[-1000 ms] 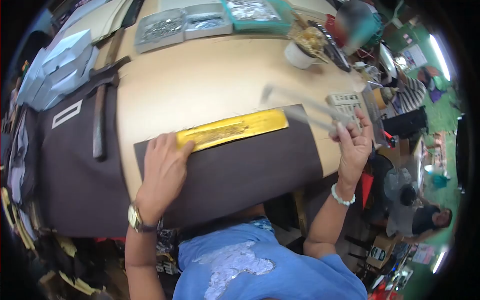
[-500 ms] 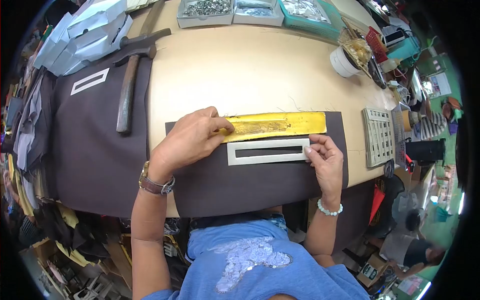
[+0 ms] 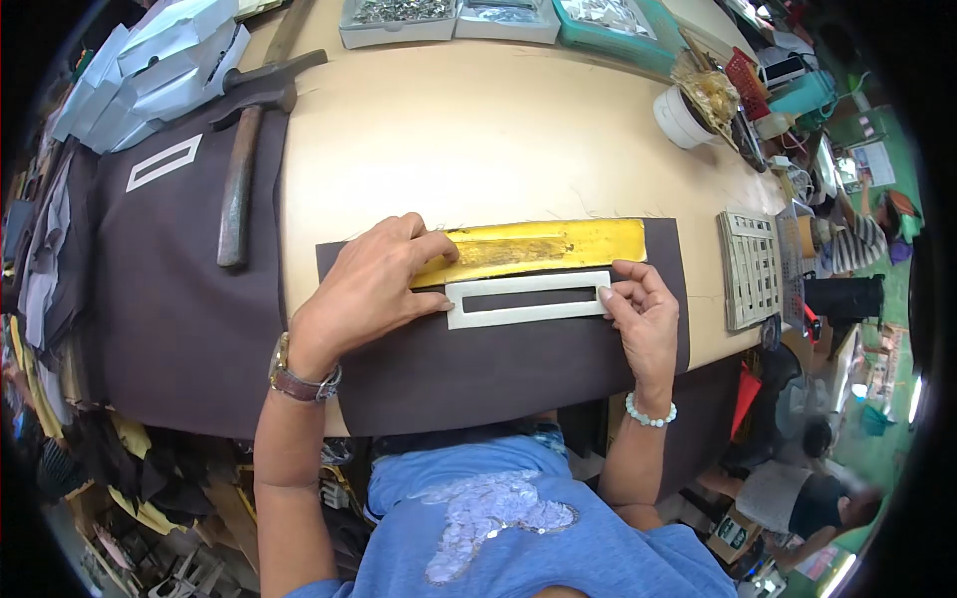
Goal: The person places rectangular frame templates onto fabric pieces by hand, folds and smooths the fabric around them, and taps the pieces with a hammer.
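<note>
A yellow strip (image 3: 583, 242) with a worn, stained middle lies along the upper part of a dark cloth panel (image 3: 488, 374). Just below it is a white rectangular frame (image 3: 528, 315) with a long narrow slot, flat on the cloth. My left hand (image 3: 379, 279) rests its curled fingers on the strip's left end, while its thumb reaches the frame's left edge. At the other end my right hand (image 3: 646, 319) pinches the frame's right side between thumb and fingers.
On the left, a hammer (image 3: 237, 189) and a second white frame (image 3: 164, 162) lie on another dark cloth (image 3: 179, 299). Boxes of small metal parts (image 3: 399, 30) line the back. A white tub (image 3: 683, 118) and a slotted panel (image 3: 750, 269) stand right. People are beyond.
My left thumb has moved down from the yellow strip to the white frame's left edge. My right hand keeps its pinch. The whole view has shifted slightly.
</note>
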Tool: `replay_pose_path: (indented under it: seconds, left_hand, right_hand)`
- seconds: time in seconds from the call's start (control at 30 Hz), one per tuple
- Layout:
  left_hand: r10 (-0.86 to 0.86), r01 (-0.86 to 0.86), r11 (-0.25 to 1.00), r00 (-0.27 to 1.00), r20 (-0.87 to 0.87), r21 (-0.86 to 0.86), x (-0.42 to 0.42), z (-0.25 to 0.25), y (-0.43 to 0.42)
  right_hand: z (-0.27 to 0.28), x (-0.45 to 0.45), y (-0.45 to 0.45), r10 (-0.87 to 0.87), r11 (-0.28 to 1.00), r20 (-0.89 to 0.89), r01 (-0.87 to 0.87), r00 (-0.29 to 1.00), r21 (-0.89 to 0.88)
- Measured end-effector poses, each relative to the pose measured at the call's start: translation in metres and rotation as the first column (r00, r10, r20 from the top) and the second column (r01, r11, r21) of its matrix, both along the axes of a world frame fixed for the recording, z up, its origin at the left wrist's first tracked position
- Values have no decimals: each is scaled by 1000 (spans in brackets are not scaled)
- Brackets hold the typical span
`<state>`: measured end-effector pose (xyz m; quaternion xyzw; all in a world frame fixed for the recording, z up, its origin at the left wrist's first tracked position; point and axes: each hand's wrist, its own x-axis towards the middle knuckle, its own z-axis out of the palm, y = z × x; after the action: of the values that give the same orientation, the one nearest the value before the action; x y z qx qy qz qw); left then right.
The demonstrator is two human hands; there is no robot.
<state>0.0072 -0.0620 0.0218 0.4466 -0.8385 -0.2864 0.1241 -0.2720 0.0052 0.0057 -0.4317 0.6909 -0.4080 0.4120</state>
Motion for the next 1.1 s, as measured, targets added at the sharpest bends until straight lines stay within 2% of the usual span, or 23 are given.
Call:
replay_pose_path:
  seconds: [0.3, 0.6, 1.1]
  left_hand:
    - [-3, 3, 1000, 1000, 1, 6, -1, 1, 1]
    - [-4, 4, 1000, 1000, 12, 5, -1, 1, 0]
    - [5, -5, 1000, 999, 33, 4, -2, 1, 2]
  right_hand:
    - [-5, 4, 3, -75, 994, -15, 74, 997, -82]
    - [-6, 7, 3, -145, 986, -128, 132, 981, -102]
    - [-4, 11, 0, -136, 986, -173, 115, 975, -123]
